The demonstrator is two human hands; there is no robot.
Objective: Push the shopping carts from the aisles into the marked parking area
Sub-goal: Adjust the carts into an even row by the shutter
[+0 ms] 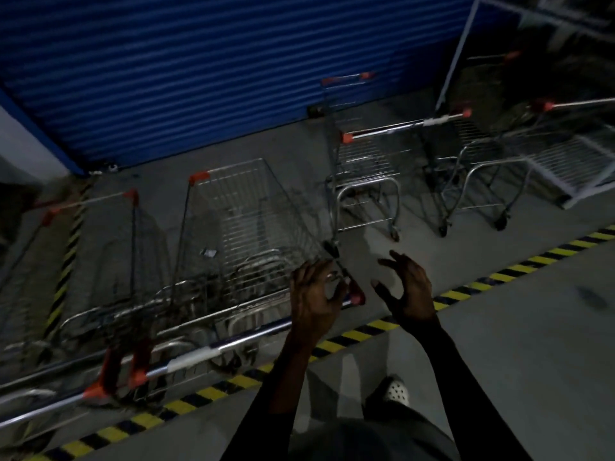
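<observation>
A wire shopping cart (246, 224) with orange corner caps stands in front of me, inside the yellow-and-black striped floor line (352, 334). Its handle bar (233, 342) runs from lower left to upper right. My left hand (314, 297) rests over the right end of that bar, fingers curled around it. My right hand (404, 287) hovers just right of the bar's orange end cap, fingers spread, holding nothing. Another cart (100, 261) is parked at the left, close beside the first.
A blue roller shutter (216, 68) closes off the back. Three more carts (366, 161) stand at the right, behind the striped line. A second striped line (68, 261) runs along the left side. Grey concrete floor (532, 344) lies at my right; my white shoe (397, 389) shows below.
</observation>
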